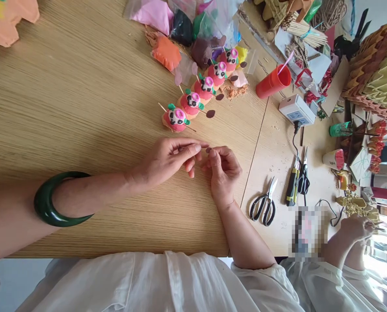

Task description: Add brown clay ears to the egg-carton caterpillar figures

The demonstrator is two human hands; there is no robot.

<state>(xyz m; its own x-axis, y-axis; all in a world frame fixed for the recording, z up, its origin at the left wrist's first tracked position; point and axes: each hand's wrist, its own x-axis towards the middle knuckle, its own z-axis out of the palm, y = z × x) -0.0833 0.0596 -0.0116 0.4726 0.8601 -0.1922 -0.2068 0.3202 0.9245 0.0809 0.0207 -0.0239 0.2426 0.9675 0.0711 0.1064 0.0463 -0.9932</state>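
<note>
My right hand point(225, 173) pinches a small dark brown piece of clay point(208, 150) between thumb and fingers. Just beside it, my left hand point(177, 158), below a dark green bangle, has its thumb pressed toward the index finger; whatever lies between them is too small to make out. The two hands' fingertips nearly meet over the table. Beyond them stands a slanting row of several clay figures point(177, 119) with pink-and-white pig-like faces and green ears. Thin sticks poke out of their sides, most tipped with flat brown ovals point(210, 114).
Bags of coloured clay point(166, 53) lie behind the figures. On the right are a red cup point(273, 82), a power strip point(296, 110), scissors point(264, 203) and pliers point(292, 186). A co-worker's hands point(356, 227) are at the far right, by craft pieces.
</note>
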